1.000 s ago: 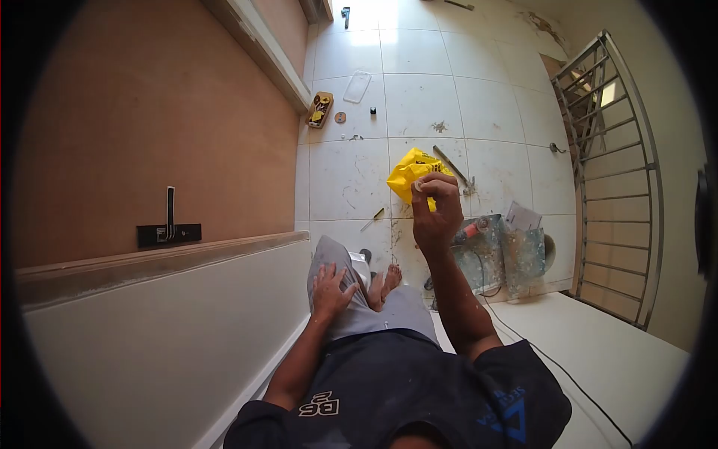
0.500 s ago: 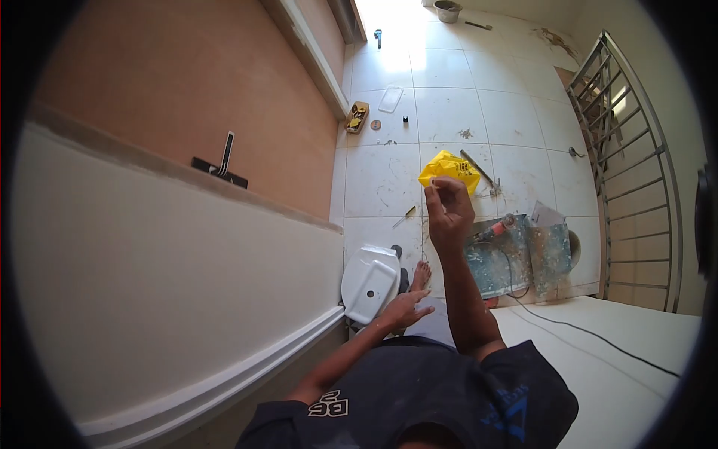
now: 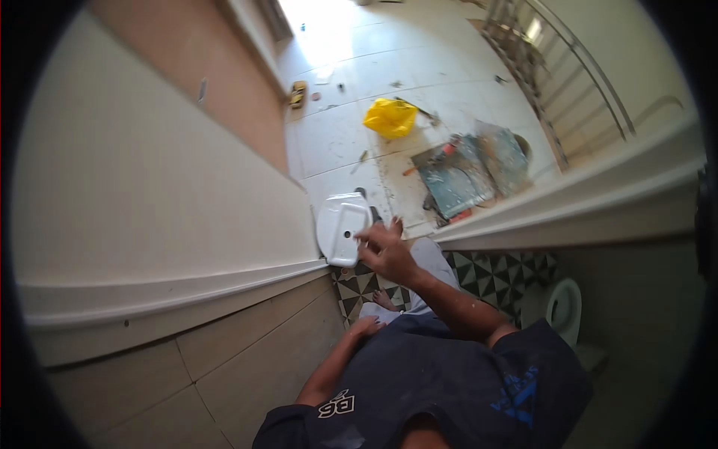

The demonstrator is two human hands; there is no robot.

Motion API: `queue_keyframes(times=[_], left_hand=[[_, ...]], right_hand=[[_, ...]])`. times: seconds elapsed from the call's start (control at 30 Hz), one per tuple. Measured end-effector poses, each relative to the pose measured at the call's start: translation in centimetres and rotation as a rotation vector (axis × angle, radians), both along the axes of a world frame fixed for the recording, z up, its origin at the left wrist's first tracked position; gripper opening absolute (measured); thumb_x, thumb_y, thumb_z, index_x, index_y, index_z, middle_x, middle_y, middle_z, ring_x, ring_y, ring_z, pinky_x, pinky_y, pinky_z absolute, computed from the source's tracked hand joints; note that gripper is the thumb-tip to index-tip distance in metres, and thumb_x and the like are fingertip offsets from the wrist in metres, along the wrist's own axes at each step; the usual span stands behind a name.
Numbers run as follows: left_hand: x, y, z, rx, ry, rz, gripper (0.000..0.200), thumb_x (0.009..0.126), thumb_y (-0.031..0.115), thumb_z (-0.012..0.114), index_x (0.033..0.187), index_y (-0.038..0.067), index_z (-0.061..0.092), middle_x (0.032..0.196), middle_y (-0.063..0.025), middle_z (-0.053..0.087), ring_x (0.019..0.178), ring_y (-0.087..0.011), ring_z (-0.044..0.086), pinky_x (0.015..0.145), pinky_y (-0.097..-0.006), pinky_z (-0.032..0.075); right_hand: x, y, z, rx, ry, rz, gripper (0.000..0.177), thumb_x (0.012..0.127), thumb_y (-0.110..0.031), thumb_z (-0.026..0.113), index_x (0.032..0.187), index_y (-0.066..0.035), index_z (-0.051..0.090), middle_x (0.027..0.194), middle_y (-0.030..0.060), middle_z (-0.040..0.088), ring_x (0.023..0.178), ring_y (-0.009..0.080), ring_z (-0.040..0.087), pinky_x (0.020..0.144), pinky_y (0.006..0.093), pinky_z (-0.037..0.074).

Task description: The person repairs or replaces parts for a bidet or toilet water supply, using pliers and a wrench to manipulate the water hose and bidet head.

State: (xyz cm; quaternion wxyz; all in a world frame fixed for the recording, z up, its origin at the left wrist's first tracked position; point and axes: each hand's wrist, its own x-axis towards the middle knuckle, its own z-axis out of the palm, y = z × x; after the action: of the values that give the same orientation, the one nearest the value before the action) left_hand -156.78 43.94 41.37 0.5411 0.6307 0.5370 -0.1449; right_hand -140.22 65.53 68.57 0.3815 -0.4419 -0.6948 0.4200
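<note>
My right hand (image 3: 385, 253) is over the right edge of a white basin-like piece (image 3: 349, 256) with a dark round hole. Its fingers are bent, and blur hides whether anything lies between them. Lower down, my left hand (image 3: 369, 326) rests on my light trousers at the thigh, fingers spread and nothing held. Beyond the white piece, a yellow plastic bag (image 3: 390, 118) lies on the tiles, with a long dark tool (image 3: 419, 109) beside it.
A red power tool (image 3: 447, 150) lies on a stained blue-green sheet (image 3: 456, 183). Metal railings (image 3: 580, 56) run along the right. A raised ledge (image 3: 576, 206) crosses behind the patterned floor (image 3: 497, 278), and a toilet (image 3: 563, 310) stands at lower right.
The view has shifted back, bringing the patterned floor and toilet into sight. My right hand has moved from before the yellow bag down to the white piece; my left hand has lowered to my thigh.
</note>
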Motion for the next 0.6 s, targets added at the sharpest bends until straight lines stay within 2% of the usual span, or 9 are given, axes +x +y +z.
queue_keyframes(times=[0.1, 0.17, 0.23, 0.3, 0.37, 0.43, 0.5, 0.57, 0.6], left_hand=[[1.4, -4.3, -0.9, -0.015, -0.145, -0.126, 0.058, 0.095, 0.050, 0.058, 0.136, 0.010, 0.063, 0.134, -0.0191, 0.064, 0.125, -0.0379, 0.058, 0.107, -0.0442, 0.045], [3.3, -4.6, -0.8, 0.041, -0.219, -0.203, 0.053, 0.095, 0.049, 0.057, 0.132, 0.013, 0.067, 0.131, -0.0174, 0.066, 0.122, -0.0379, 0.061, 0.105, -0.0445, 0.047], [5.7, -4.1, 2.1, 0.039, -0.136, -0.281, 0.049, 0.094, 0.049, 0.059, 0.122, 0.010, 0.073, 0.124, -0.0172, 0.069, 0.115, -0.0369, 0.065, 0.101, -0.0445, 0.049], [8.9, -3.4, 4.5, -0.018, -0.048, -0.306, 0.046, 0.093, 0.047, 0.061, 0.116, 0.010, 0.075, 0.116, -0.0188, 0.072, 0.110, -0.0358, 0.067, 0.096, -0.0451, 0.051], [12.8, -2.6, 4.8, 0.070, -0.094, -0.444, 0.040, 0.092, 0.043, 0.063, 0.105, 0.006, 0.076, 0.113, -0.0205, 0.072, 0.108, -0.0342, 0.068, 0.092, -0.0446, 0.053], [16.5, -4.0, -4.3, 0.205, -0.237, -0.536, 0.033, 0.094, 0.037, 0.059, 0.094, 0.005, 0.069, 0.101, -0.0190, 0.069, 0.098, -0.0346, 0.068, 0.086, -0.0451, 0.052], [19.6, -6.5, -14.3, 0.336, -0.586, -0.510, 0.030, 0.095, 0.030, 0.056, 0.084, 0.003, 0.063, 0.089, -0.0175, 0.067, 0.088, -0.0350, 0.067, 0.080, -0.0456, 0.052], [27.9, -7.3, -5.7, 0.240, -0.552, -0.915, 0.023, 0.093, 0.024, 0.059, 0.084, 0.003, 0.062, 0.081, -0.0166, 0.061, 0.082, -0.0370, 0.064, 0.074, -0.0464, 0.050], [30.9, -8.3, -5.2, 0.227, -0.496, -0.957, 0.023, 0.093, 0.024, 0.058, 0.085, 0.003, 0.063, 0.082, -0.0171, 0.062, 0.083, -0.0370, 0.065, 0.074, -0.0465, 0.050]], right_hand=[[6.5, -9.3, -6.1, -0.062, -0.227, 0.087, 0.019, 0.089, -0.017, 0.069, 0.104, -0.006, 0.071, 0.093, 0.0142, 0.069, 0.089, 0.0329, 0.068, 0.087, 0.0439, 0.054], [11.8, -15.0, -10.2, -0.187, -0.355, 0.074, 0.022, 0.089, -0.019, 0.068, 0.104, -0.004, 0.071, 0.099, 0.0181, 0.071, 0.096, 0.0362, 0.068, 0.088, 0.0436, 0.054], [17.2, -20.4, -15.5, -0.314, -0.421, 0.043, 0.024, 0.088, -0.020, 0.068, 0.104, -0.003, 0.071, 0.102, 0.0185, 0.072, 0.096, 0.0349, 0.070, 0.084, 0.0433, 0.055], [22.2, -24.8, -17.4, -0.577, -0.419, -0.070, 0.025, 0.086, -0.020, 0.070, 0.105, -0.003, 0.071, 0.100, 0.0170, 0.073, 0.093, 0.0332, 0.071, 0.082, 0.0425, 0.055], [27.5, -28.7, -19.5, -0.613, -0.472, -0.172, 0.026, 0.085, -0.021, 0.071, 0.105, -0.004, 0.071, 0.098, 0.0157, 0.074, 0.092, 0.0315, 0.072, 0.080, 0.0421, 0.055], [32.9, -32.8, -20.7, -0.639, -0.364, -0.310, 0.026, 0.081, -0.021, 0.071, 0.102, -0.005, 0.071, 0.095, 0.0144, 0.074, 0.090, 0.0318, 0.072, 0.080, 0.0419, 0.056], [37.7, -37.7, -21.7, -0.664, -0.415, -0.531, 0.027, 0.080, -0.023, 0.072, 0.102, -0.007, 0.072, 0.094, 0.0146, 0.073, 0.089, 0.0317, 0.072, 0.078, 0.0424, 0.056], [42.7, -43.7, -23.3, -0.702, -0.281, -0.750, 0.028, 0.079, -0.026, 0.070, 0.099, -0.007, 0.072, 0.092, 0.0149, 0.073, 0.087, 0.0331, 0.071, 0.075, 0.0446, 0.055], [44.9, -47.0, -25.4, -0.695, -0.211, -0.853, 0.028, 0.079, -0.026, 0.071, 0.099, -0.006, 0.071, 0.092, 0.0150, 0.072, 0.087, 0.0330, 0.071, 0.075, 0.0447, 0.055]])
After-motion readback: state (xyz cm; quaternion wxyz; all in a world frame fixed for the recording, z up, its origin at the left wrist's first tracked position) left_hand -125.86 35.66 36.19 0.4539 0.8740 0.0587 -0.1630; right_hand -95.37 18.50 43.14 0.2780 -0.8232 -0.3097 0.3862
